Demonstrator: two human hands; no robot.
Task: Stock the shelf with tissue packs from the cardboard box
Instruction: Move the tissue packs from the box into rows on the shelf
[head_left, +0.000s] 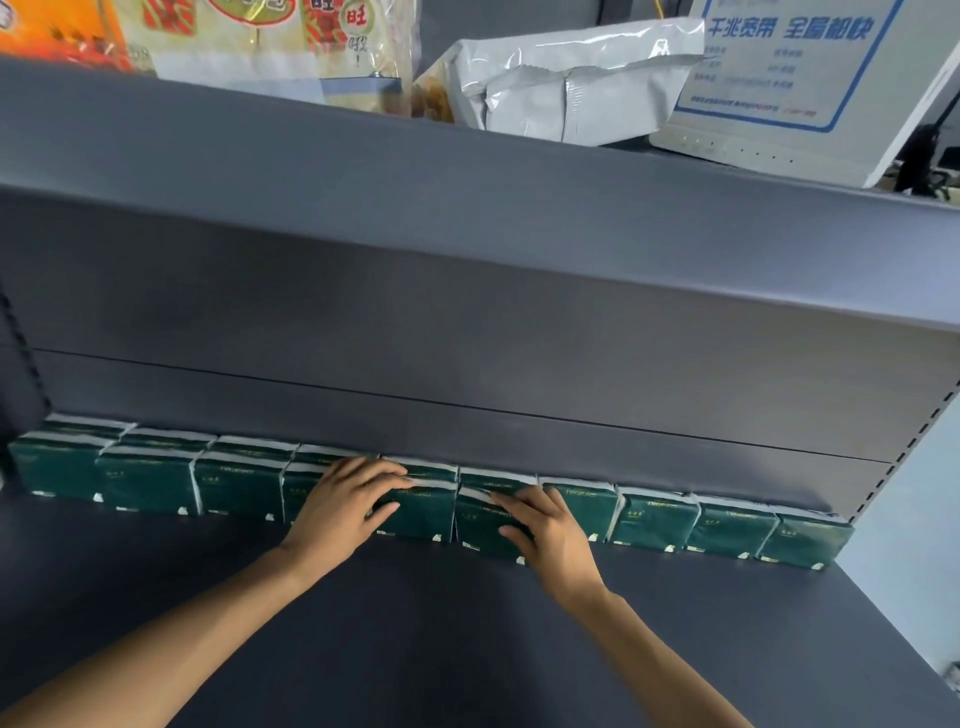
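Several dark green tissue packs (654, 519) stand in a row along the back wall of the dark grey shelf (415, 623), two deep on the left half. My left hand (348, 506) lies flat with straight fingers on the front and top of a pack (415, 512) near the middle. My right hand (545, 530) presses with straight fingers on the neighbouring pack (478, 525), which sits slightly forward of the row. The cardboard box is out of view.
The shelf's back panel (467, 364) rises behind the packs. An upper shelf (467, 171) overhangs, holding snack bags (260, 41), a silver foil bag (566, 83) and a white box (789, 83). Bare shelf surface lies in front of the row.
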